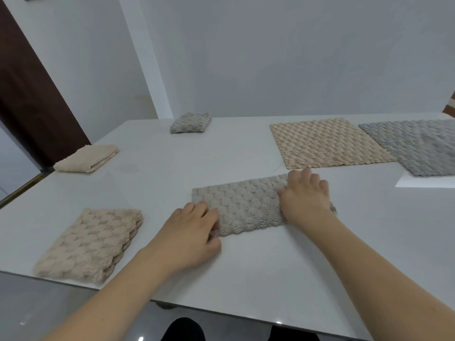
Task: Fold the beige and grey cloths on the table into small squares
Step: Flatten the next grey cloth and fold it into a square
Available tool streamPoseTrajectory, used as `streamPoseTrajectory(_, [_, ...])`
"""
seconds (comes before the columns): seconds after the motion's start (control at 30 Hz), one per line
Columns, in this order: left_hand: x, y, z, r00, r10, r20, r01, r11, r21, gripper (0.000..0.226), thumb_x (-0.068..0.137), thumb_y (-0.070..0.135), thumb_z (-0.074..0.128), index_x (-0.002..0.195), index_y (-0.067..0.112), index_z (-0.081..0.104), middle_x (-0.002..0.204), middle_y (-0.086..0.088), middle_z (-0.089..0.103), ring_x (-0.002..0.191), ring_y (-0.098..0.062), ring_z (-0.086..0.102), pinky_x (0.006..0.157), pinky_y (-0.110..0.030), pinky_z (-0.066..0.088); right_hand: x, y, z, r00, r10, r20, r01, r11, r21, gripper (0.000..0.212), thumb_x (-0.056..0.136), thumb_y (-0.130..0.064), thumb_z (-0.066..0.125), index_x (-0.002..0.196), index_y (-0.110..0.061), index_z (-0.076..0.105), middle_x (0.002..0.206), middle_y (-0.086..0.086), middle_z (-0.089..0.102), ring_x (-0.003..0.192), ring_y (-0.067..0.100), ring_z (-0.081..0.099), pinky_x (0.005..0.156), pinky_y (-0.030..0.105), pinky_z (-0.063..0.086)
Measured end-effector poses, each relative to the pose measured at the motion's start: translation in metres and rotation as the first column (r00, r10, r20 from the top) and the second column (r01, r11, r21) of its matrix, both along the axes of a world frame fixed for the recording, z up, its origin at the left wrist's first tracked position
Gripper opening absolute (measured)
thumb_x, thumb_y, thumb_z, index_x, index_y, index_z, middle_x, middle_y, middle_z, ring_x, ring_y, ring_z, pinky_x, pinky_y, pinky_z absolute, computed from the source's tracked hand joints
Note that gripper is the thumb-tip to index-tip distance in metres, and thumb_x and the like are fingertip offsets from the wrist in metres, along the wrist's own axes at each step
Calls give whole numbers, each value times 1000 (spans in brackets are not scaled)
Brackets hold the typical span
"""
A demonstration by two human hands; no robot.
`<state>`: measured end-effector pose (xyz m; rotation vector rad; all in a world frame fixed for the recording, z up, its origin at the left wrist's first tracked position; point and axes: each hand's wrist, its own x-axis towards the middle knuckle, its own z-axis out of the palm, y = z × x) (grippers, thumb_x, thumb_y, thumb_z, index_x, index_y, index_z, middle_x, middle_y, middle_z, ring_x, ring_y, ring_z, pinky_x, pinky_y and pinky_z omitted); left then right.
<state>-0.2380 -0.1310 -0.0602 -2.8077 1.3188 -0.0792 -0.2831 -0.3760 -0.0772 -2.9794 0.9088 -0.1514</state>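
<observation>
Half-folded grey cloth (pixel 242 204) at table (pixel 270 267) centre, long axis running left to right between both hands. Left hand (pixel 189 232) pinches its near-left corner; right hand (pixel 305 195) lies on its right end, fingers curled over the edge. Either end is equally placed to cross onto the other

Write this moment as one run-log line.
left hand: grips grey cloth | right hand: holds other end | cloth: half-folded strip
</observation>
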Motion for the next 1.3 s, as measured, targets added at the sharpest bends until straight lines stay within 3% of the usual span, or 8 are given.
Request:
streamPoseTrajectory(0.23, [-32, -9, 26, 919, 139, -369, -85, 983, 160, 18, 87, 28, 46, 82, 15, 58, 91, -5, 64, 80, -25, 60, 70, -36, 48, 51, 27, 20, 924, 345, -163, -289, 912, 292, 39, 93, -31, 33, 124, -16, 53, 138, 7, 47, 127, 30, 44, 103, 52, 37])
streamPoseTrajectory(0.37, [-63, -35, 21, 789, 23, -614, -134, 982, -135, 17, 88, 24, 50, 87, 11, 61, 79, -1, 63, 69, -18, 59, 72, -40, 55, 61, 27, 20, 854, 498, -149, -469, 861, 195, 45, 100, -27, 39, 144, -20, 37, 157, 2, 23, 144, 26, 23, 117, 44, 18])
streamPoseTrajectory(0.43, [-55, -29, 28, 712, -23, -701, -152, 971, -186, 11, 87, 22, 56, 94, 21, 64, 82, 10, 63, 70, -7, 58, 68, -26, 51, 51, 27, 26, 875, 485, -7, -483, 873, 69, 43, 95, -26, 47, 138, -21, 44, 149, 4, 33, 135, 26, 34, 111, 41, 29])
streamPoseTrajectory(0.6, [-11, 25, 35, 928, 13, -371, 58, 982, 180, 36, 72, 26, 60, 99, 41, 43, 107, 17, 39, 98, -6, 40, 71, -27, 39, 12, 45, 37, 858, 514, 6, -505, 840, 198, 11, 92, -22, 47, 96, -21, 57, 104, 0, 60, 96, 20, 56, 80, 33, 47])
streamPoseTrajectory(0.77, [-13, 17, 17, 984, -131, -122, 143, 986, 91, 25, 78, 17, 53, 97, 32, 45, 98, 13, 44, 90, -14, 46, 68, -32, 43, -1, 48, 29, 834, 551, -34, -519, 803, 293, 13, 93, -27, 53, 102, -20, 59, 108, -1, 62, 102, 19, 56, 86, 35, 48])
streamPoseTrajectory(0.87, [-25, 4, 20, 966, -106, -234, 106, 994, -12, 9, 83, 18, 50, 86, 26, 47, 79, 12, 47, 73, -12, 45, 60, -30, 32, -1, 44, 33, 812, 573, -112, -516, 794, 322, 13, 90, -23, 55, 101, -20, 60, 109, -2, 61, 103, 19, 56, 89, 37, 48])
streamPoseTrajectory(1.03, [-35, -9, 32, 768, -14, -641, -19, 999, -44, 15, 87, 14, 47, 73, 17, 43, 68, 3, 46, 62, -14, 41, 59, -31, 32, -2, 28, 35, 833, 553, -8, -471, 717, 515, 9, 86, -25, 64, 88, -17, 68, 78, -16, 64, 76, 1, 58, 70, 23, 47])
streamPoseTrajectory(1.3, [9, -25, 48, 899, 59, -435, -167, 962, -214, 26, 93, 22, 47, 69, 16, 41, 68, 2, 47, 62, -14, 43, 55, -31, 30, 17, 14, 41, 925, 248, 289, -380, 573, 726, 65, 96, -62, 30, 80, -16, 72, 84, -3, 62, 86, 16, 57, 79, 28, 40])
